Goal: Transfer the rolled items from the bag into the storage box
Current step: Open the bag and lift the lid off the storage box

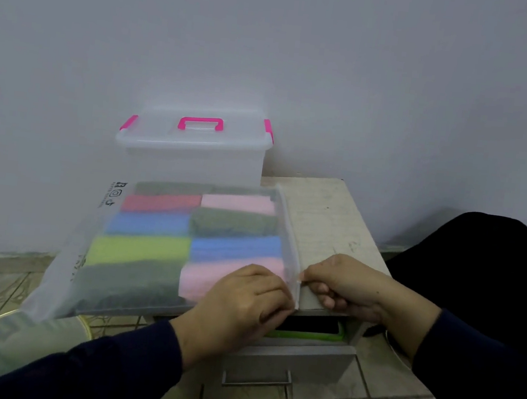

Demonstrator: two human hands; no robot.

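Dim, soft, slightly blurred; wide-angle edge distortion.

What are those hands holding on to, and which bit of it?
Both hands hold the frosted zip bag at its near right corner: the left hand steadies the zip edge, and the right hand pinches the small zip slider.
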